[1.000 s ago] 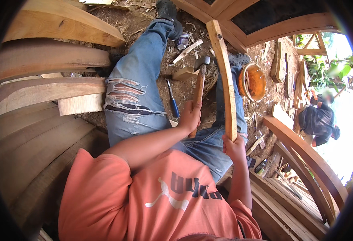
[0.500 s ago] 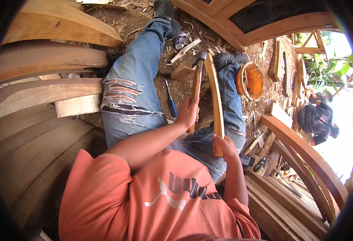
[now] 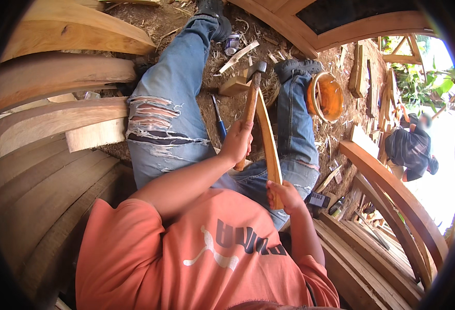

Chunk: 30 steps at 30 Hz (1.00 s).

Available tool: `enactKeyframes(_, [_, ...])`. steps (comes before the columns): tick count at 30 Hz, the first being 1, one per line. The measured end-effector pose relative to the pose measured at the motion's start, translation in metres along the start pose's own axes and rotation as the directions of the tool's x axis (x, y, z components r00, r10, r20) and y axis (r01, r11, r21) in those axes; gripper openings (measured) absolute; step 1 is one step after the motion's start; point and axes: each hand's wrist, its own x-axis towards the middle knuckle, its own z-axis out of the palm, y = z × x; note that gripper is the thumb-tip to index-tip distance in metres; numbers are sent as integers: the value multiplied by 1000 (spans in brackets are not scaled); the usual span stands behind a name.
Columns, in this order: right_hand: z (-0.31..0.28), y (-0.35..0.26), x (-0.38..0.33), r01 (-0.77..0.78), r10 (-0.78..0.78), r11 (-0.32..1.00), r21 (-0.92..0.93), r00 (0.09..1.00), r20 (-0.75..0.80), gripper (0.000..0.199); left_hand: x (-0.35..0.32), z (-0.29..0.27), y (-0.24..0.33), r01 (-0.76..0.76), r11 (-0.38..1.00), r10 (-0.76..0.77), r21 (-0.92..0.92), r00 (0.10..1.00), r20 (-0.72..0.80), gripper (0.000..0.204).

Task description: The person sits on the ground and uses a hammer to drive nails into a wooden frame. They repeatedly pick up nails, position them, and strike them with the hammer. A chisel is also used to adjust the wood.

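My left hand (image 3: 238, 141) is closed round the wooden handle of a hammer (image 3: 252, 98), whose dark metal head points away from me. In my right hand (image 3: 286, 196) is the near end of a slim, slightly curved wooden strip (image 3: 270, 144). The strip slants up and left, and its far end reaches the hammer just below the head; whether the two touch I cannot tell. On the ground between my legs lies a blue-handled tool with a thin metal shaft (image 3: 221, 125), its tip hard to make out. A wood block (image 3: 234, 86) is beyond it.
Curved timber pieces (image 3: 62, 72) are stacked at my left. An orange bowl-shaped container (image 3: 333, 98) stands beside my right foot, and a small can (image 3: 231, 45) lies near my left. Wooden frames (image 3: 372, 28) stand ahead; more beams (image 3: 398, 191) are at right. Another person (image 3: 408, 149) is farther right.
The wooden strip's far end has swung left toward the hammer, and my right hand has shifted slightly left and nearer. The hammer has tilted a little, with its head showing more side-on.
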Motion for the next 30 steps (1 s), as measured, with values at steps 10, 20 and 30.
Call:
enactKeyframes(10, [24, -45, -14, 498, -511, 856, -136, 782, -357, 15, 6, -10, -8, -20, 998, 19, 57, 1000, 13, 44])
enactKeyframes(20, [27, -58, 38, 534, -577, 816, -221, 725, -376, 21, 21, -16, -25, -31, 997, 31, 70, 1000, -4, 45])
enactKeyframes(30, [45, -87, 32, 669, -653, 732, -128, 636, -411, 20, 24, -17, -28, -40, 991, 44, 130, 999, -31, 45])
